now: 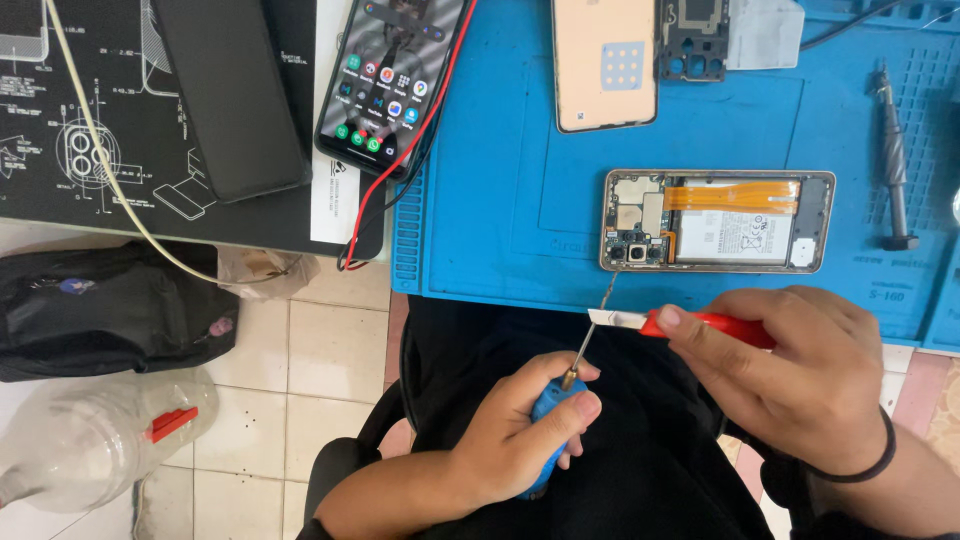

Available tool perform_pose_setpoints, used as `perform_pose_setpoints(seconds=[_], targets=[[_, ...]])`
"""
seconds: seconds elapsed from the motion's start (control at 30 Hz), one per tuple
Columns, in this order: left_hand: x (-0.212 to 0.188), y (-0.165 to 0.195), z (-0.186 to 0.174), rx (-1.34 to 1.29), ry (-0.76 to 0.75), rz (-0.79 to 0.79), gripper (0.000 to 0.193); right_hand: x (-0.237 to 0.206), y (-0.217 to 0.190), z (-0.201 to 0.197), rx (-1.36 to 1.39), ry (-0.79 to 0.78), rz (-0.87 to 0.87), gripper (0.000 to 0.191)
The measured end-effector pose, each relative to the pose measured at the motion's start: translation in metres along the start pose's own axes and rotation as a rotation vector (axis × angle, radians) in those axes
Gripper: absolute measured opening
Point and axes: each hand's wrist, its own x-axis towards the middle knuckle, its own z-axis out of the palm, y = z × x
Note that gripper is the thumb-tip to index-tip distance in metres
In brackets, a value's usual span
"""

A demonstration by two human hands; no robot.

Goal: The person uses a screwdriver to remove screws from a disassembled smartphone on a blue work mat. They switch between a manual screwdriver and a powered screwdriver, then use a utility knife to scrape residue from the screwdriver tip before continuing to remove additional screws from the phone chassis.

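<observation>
Blue work mat (500,200) across the far right of the bench, black printed mat (80,150) to its left. Down on the tiled floor at near left, black bag (100,310) and clear plastic jug (90,440). On the black mat, dark phone face down (230,95), lit phone (390,75) just right of it, red and black wires (400,160) trailing past. On the blue mat, opened phone (717,221) with battery and boards bared, detached back cover (605,62) beyond it, grey screwdriver (893,160) at far right. Nearer, over the lap: right hand (800,375) clenched around red-handled cutter (680,322), blade meeting the shaft of blue-handled screwdriver (572,370). Left hand (520,430) wrapped tight about that blue handle, tip pointing toward the opened phone's near edge.
</observation>
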Motion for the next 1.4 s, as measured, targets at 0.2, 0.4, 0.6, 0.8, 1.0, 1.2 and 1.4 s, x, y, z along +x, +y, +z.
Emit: perform_pose_setpoints(seconds=[0.2,0.4,0.6,0.8,1.0,1.2,1.4], targets=[[0.000,0.000,0.000,-0.029,0.009,-0.033,0.038,-0.001,-0.004,0.002,0.015,0.010,-0.013,0.042],[-0.001,-0.001,-0.002,-0.026,0.001,-0.039,0.039,-0.004,-0.004,0.007,-0.018,0.038,-0.017,0.041],[0.000,-0.001,-0.002,0.004,-0.012,-0.019,0.039,-0.006,-0.004,0.004,-0.043,0.022,0.013,0.044],[-0.001,0.001,-0.002,-0.011,-0.001,-0.046,0.039,-0.003,-0.002,0.004,-0.022,0.006,0.047,0.042],[0.001,-0.001,-0.002,-0.011,0.012,-0.054,0.037,-0.009,-0.002,0.008,-0.042,0.031,0.024,0.041],[-0.008,0.004,0.000,0.178,-0.065,0.050,0.031,-0.008,0.018,0.005,0.001,0.151,0.174,0.029],[-0.002,0.007,0.003,0.016,0.043,-0.040,0.032,-0.025,0.018,-0.013,0.069,0.087,0.247,0.035]])
